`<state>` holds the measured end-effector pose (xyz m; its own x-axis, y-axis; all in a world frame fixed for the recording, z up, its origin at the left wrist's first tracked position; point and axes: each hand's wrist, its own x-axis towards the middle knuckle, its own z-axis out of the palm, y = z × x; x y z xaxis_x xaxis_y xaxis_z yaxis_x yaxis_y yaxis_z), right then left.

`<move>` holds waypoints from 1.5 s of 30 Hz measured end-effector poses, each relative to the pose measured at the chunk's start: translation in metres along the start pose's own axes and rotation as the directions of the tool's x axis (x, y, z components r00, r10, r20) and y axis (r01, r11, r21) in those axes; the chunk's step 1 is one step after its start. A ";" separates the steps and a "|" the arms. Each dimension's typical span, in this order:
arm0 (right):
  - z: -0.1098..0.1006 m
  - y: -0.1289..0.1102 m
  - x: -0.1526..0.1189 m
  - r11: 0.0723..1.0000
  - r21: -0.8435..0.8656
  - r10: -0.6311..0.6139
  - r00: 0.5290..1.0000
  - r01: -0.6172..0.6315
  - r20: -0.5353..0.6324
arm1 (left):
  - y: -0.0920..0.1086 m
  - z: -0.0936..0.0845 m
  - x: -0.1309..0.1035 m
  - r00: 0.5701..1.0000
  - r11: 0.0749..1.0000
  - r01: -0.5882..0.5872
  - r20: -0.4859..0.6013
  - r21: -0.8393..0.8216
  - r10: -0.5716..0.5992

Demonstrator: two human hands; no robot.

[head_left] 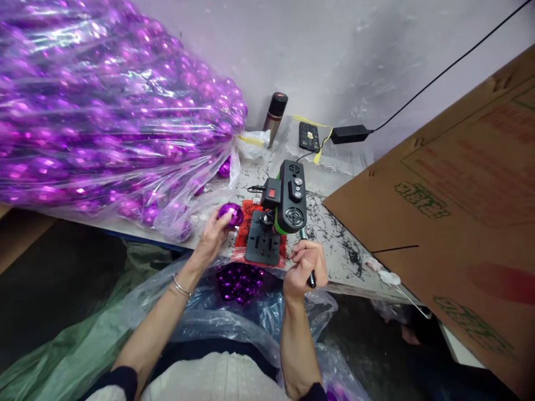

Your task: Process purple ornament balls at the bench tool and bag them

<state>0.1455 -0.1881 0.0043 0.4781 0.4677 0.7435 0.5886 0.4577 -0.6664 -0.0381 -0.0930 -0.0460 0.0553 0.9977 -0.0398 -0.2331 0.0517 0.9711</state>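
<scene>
My left hand (214, 234) pinches a shiny purple ball ornament (232, 214) just left of a small black bench machine (293, 200). Wrapped round the machine's lever handle (311, 279) is my right hand (307, 264), its fingers closed. The machine has a slotted black base plate (262, 245) and a small box with a red switch (271, 192). It stands on a red mat (247, 214). Below the table edge, an open clear plastic bag (196, 323) on my lap holds several purple balls (240, 281).
A big clear sack of purple balls (125, 111) fills the left. Behind the machine are a flask (276, 114), a dark phone-like object (308, 136) and a power adapter (350, 133) with its cord. A large cardboard box (460, 195) stands right. Black scraps (353, 253) litter the table.
</scene>
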 end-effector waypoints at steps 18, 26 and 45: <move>-0.003 -0.009 0.010 0.997 -0.049 -0.057 0.997 0.059 0.049 | -0.071 0.036 -0.019 0.975 0.795 -0.218 0.161 0.567 0.152; -0.005 -0.009 0.008 0.998 -0.044 -0.042 0.998 0.045 0.056 | -0.074 0.046 -0.018 0.881 0.601 -0.474 0.335 0.643 0.336; -0.005 -0.011 0.009 0.996 -0.054 -0.072 0.995 0.076 0.069 | -0.064 0.039 -0.016 0.821 0.560 -0.563 0.489 0.609 0.294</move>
<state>0.1468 -0.1924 0.0187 0.3879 0.4846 0.7840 0.6579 0.4502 -0.6038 0.0142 -0.1136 -0.0982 0.4515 0.8129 0.3679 0.4293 -0.5594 0.7090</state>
